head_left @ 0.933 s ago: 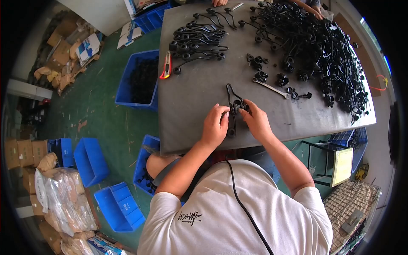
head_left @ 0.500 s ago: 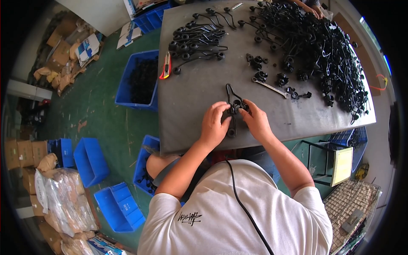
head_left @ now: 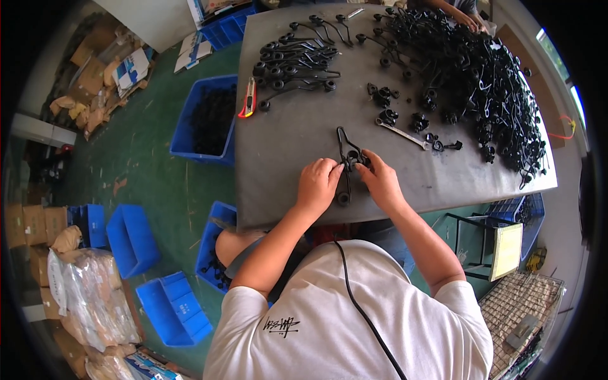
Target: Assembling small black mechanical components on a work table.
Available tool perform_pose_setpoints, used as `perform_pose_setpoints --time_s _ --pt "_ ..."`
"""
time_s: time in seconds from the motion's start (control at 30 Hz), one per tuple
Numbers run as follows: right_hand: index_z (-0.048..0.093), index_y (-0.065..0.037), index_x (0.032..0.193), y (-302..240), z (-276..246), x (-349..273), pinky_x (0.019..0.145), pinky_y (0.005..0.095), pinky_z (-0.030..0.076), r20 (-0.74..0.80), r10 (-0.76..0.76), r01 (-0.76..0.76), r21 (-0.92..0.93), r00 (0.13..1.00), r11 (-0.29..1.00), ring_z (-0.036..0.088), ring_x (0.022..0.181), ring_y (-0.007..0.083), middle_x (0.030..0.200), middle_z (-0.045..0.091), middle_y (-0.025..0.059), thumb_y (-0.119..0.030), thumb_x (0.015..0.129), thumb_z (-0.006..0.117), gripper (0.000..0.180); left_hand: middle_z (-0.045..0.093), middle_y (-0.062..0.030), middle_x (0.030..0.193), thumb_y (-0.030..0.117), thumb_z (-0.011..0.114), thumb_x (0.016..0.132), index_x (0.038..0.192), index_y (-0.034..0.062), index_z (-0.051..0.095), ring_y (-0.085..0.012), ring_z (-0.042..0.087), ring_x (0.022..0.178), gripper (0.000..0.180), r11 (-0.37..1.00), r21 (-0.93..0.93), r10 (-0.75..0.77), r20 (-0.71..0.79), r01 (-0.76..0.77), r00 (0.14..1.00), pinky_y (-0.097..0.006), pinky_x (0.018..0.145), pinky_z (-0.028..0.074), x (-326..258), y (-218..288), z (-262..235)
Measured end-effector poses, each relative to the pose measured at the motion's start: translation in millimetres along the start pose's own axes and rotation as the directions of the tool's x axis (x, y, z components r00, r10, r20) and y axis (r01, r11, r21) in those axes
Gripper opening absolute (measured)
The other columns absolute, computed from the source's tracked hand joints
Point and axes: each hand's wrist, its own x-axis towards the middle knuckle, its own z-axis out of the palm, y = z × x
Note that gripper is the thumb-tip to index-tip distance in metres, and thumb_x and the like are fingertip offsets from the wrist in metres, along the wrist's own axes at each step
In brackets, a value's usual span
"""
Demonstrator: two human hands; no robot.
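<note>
Black rod part (head_left: 350, 158), gripped from both sides
The left hand (head_left: 317, 185) pinches it from the left, the right hand (head_left: 382, 181) from the right; its looped end (head_left: 339, 130) juts beyond both.

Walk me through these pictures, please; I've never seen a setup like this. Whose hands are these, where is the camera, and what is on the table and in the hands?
There is no machine here: a person works with bare hands. Every picture comes from the left of two wide fisheye cameras worn on that person's head and looking down, which is why straight edges bend near the rim.

The fingers of the left hand and right hand hold a bent black rod part over the grey table. Farther back on the left lie a group of similar black rods and a red utility knife. On the right are a wrench and a big tangled pile of black parts. Someone else's hand shows at the far edge.
</note>
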Motion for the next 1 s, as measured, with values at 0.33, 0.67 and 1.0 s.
perform_pose_setpoints --time_s 0.33,0.67,1.0 --pt "0.054 -0.005 0.141 1 1 -1 0.062 0.0303 0.049 -0.011 0.003 -0.002 0.034 1.0 0.999 0.062 0.071 0.0144 0.081 0.066 0.0088 -0.024 0.096 0.068 0.051 0.064 -0.0125 0.1 0.018 0.072 0.089 0.106 0.005 0.059 -0.0312 0.063 0.085 0.025 0.98 -0.178 0.063 -0.115 -0.083 0.991 -0.044 0.078 0.049 1 -1 0" --pt "0.053 -0.004 0.14 1 0 1 0.075 0.0383 0.053 -0.002 0.034 -0.034 0.033 0.999 0.999 0.068 0.081 0.0301 0.092 0.069 0.0186 -0.027 0.094 0.068 0.053 0.065 -0.0116 0.096 0.019 0.069 0.093 0.103 0.0032 0.061 -0.0286 0.064 0.082 0.02 0.907 -0.401 0.045 -0.222 -0.133 0.974 -0.041 0.074 0.051 6 -1 2" --pt "0.053 -0.004 0.14 7 2 2 0.075 0.0378 0.053 -0.024 -0.006 0.006 0.013 1.0 1.0 0.067 0.081 0.0298 0.093 0.069 0.0181 -0.028 0.094 0.069 0.054 0.064 -0.0096 0.081 0.023 0.064 0.096 0.091 0.005 0.06 -0.0313 0.064 0.079 0.019 0.969 -0.195 0.127 -0.146 -0.155 0.981 -0.044 0.073 0.048 11 -4 -6"
